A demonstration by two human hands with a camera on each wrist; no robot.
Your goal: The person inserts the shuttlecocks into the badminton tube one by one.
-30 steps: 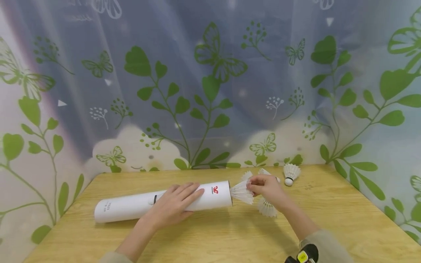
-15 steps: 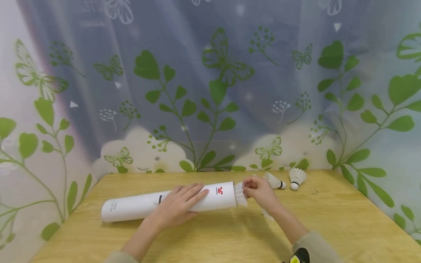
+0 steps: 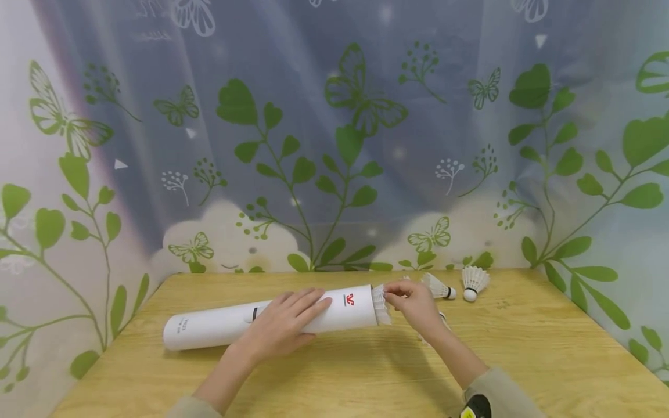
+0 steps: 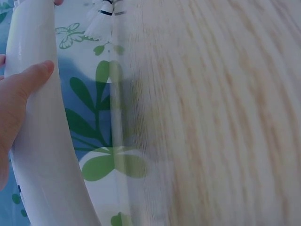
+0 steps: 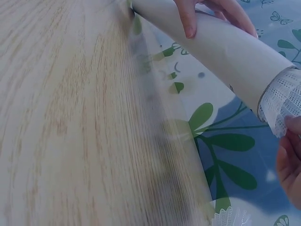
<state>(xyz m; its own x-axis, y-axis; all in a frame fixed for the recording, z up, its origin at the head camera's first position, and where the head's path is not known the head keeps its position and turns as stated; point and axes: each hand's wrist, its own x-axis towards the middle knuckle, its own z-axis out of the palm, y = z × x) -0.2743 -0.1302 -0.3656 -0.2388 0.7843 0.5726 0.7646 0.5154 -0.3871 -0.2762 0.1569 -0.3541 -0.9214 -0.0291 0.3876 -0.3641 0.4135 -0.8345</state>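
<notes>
A long white tube [image 3: 347, 310] is slanting across the lower middle of the head view, a red mark showing near its right end; the left hand [image 3: 284, 324] is gripping it. A white feathered shuttlecock [image 3: 381, 307] is sitting partway inside that end, its skirt sticking out, and the right hand [image 3: 417, 305] is pinching the feathers.

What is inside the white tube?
A shuttlecock sits partly inside the tube, its protruding skirt pinched by the right hand. Its base and anything deeper are hidden by the tube wall.
</notes>
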